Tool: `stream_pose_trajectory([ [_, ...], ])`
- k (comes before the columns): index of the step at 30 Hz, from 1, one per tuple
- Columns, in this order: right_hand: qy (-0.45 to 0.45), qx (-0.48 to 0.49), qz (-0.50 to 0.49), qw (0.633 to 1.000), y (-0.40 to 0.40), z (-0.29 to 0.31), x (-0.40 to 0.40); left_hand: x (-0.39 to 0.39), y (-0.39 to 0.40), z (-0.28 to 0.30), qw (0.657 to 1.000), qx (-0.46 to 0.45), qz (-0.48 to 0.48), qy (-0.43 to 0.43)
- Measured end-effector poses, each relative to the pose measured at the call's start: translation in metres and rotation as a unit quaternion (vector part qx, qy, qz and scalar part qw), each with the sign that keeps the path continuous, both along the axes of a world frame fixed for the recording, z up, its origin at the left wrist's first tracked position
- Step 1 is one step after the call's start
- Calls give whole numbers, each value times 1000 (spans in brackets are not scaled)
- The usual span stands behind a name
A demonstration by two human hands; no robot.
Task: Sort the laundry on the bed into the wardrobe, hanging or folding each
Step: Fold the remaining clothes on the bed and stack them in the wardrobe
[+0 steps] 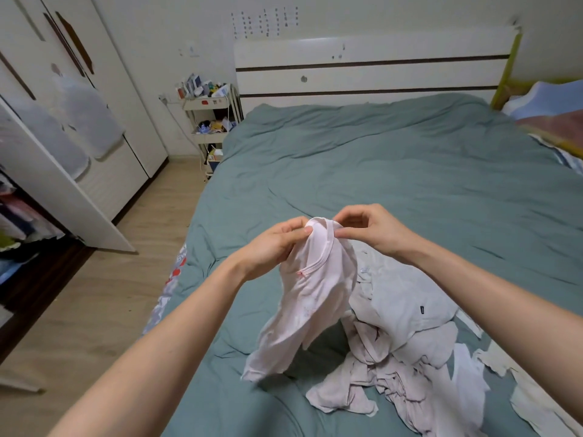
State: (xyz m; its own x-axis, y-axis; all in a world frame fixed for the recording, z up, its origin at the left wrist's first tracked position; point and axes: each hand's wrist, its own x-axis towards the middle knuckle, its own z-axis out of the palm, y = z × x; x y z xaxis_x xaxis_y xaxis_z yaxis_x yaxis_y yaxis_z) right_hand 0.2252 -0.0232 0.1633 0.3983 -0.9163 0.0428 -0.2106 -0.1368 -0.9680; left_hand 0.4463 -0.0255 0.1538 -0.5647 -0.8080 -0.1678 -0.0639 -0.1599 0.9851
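Note:
A pale pink top (310, 298) hangs above the green-sheeted bed (394, 171), lifted by its neckline. My left hand (277, 244) pinches the collar on its left side and my right hand (369, 230) pinches it on the right, the two hands close together. The top's lower part and sleeve droop down to the sheet. A heap of light laundry (407, 351), grey, white and pinkish pieces, lies on the bed just right of and below the top. The wardrobe (63, 171) stands at the left with one door swung open, clothes visible inside.
A white rolling cart (214, 121) full of small items stands between wardrobe and headboard (362, 67). Wooden floor (104, 279) runs between bed and wardrobe. Folded colourful bedding (555, 121) lies at the far right of the bed.

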Motion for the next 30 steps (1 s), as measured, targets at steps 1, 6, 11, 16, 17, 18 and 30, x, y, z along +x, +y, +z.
stream_pose_trajectory([
  [1, -3, 0, -3, 1000, -1, 0, 3, 2, 0, 0, 1000, 3, 4, 1],
  [6, 36, -43, -37, 998, -9, -3, 13, 17, -5, -9, 991, -52, 8, -122],
  [11, 124, -82, -70, 986, -20, -17, 6, 38, -7, -39, 823, -203, -131, -514],
  [16, 160, -75, -143, 974, -34, -29, -16, 67, -13, -62, 826, -163, -42, -538],
  [17, 167, -67, -146, 973, -34, -31, -20, 70, -15, -61, 842, -160, -16, -516],
  [18, 175, -59, -145, 972, -35, -31, -23, 72, -16, -59, 850, -163, 11, -500],
  [30, 206, 77, -78, 972, -25, -34, -32, 60, -22, -35, 828, -331, 183, -414],
])
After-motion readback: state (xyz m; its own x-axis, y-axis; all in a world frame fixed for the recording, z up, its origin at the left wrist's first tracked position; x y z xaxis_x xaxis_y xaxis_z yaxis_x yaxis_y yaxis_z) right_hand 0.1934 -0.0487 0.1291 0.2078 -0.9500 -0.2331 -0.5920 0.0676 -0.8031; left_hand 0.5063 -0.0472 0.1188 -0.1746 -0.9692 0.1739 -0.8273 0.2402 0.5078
